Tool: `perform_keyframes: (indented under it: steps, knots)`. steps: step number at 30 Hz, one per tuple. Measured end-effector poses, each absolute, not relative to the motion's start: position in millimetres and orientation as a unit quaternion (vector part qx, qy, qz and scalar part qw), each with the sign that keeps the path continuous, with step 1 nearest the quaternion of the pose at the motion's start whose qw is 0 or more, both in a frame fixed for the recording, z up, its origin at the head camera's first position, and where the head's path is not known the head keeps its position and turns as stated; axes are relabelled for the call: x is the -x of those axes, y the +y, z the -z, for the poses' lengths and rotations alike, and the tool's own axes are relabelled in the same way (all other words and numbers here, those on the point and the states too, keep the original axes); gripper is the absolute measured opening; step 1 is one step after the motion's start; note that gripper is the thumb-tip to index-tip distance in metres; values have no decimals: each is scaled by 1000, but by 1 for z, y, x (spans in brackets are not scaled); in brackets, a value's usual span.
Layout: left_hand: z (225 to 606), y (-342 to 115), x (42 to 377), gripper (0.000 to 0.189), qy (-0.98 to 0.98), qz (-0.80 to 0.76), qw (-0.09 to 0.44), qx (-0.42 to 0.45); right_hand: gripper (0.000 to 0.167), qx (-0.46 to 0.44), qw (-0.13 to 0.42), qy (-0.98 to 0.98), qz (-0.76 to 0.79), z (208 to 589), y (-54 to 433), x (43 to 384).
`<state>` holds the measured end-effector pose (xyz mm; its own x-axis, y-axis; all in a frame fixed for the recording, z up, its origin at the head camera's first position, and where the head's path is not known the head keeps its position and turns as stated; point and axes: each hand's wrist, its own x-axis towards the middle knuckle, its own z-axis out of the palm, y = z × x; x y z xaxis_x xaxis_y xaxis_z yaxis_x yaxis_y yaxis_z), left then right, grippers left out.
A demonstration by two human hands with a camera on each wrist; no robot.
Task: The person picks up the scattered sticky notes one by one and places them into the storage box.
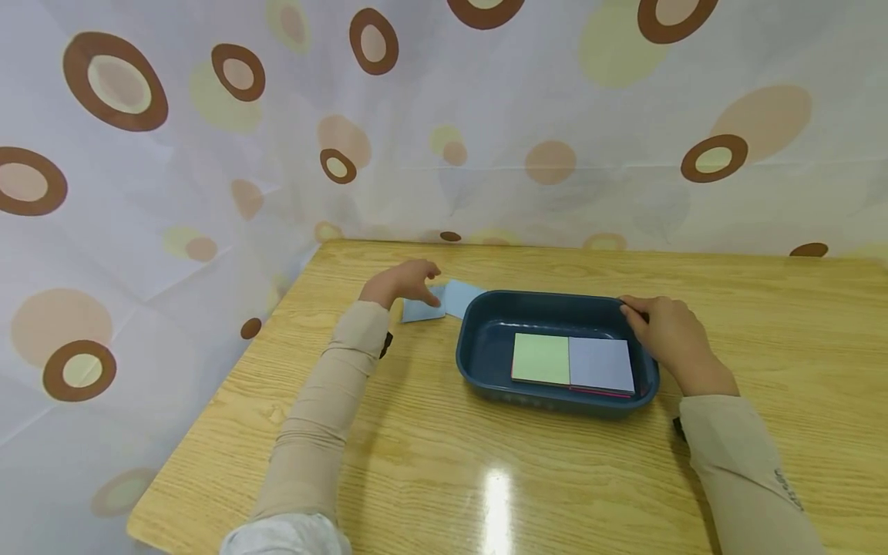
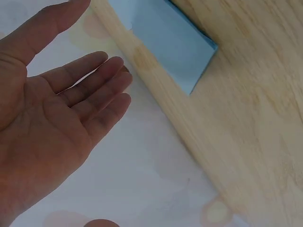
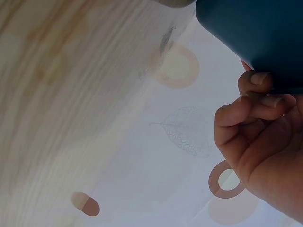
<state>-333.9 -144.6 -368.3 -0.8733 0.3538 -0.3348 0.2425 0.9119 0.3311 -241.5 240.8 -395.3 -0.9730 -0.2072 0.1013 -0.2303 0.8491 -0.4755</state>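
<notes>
A dark blue plastic bin (image 1: 489,351) stands on the wooden table. Its right end is gripped at the rim by my right hand (image 1: 667,333), and the right wrist view shows curled fingers (image 3: 232,116) against the bin's edge. Inside the bin, a light green paper pad (image 1: 541,358) and a pale lavender paper pad (image 1: 600,364) lie side by side. My left hand (image 1: 405,282) hovers just over a light blue paper piece (image 1: 420,311), fingers spread and holding nothing. A second light blue piece (image 1: 461,297) lies beside it, partly behind the bin.
The wooden tabletop (image 1: 416,462) runs out to a left edge and a back edge. Behind it and to the left hangs a white cloth (image 1: 499,100) with brown and beige circles. A bright glare spot shows near the front of the table.
</notes>
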Motion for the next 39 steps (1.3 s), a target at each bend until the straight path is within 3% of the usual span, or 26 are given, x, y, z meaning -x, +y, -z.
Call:
perform_keyframes:
  steps: [9, 39]
  knots:
    - [378, -146, 333, 81, 958, -121, 232, -115, 40, -116, 26, -961, -249, 393, 242, 241]
    - [395, -135, 329, 82, 974, -64, 184, -113, 40, -115, 26, -962, -246, 395, 240, 240]
